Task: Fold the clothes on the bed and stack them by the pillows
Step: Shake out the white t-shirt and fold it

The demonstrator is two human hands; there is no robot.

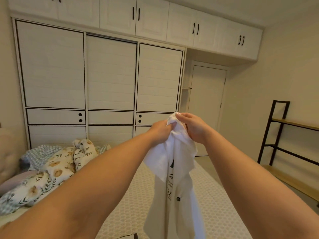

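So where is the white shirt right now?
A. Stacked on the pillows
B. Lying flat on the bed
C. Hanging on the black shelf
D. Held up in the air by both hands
D: the left hand and the right hand both pinch the top of the white shirt, which hangs down above the bed.

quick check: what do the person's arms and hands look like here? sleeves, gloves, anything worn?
Both arms are bare as far up as the head view shows: no sleeve edge is in view. The left hand and right hand are bare too, with no gloves. No watch, bracelet or ring shows on the sides that face the camera. The nails visible on the right hand look short and unpainted.
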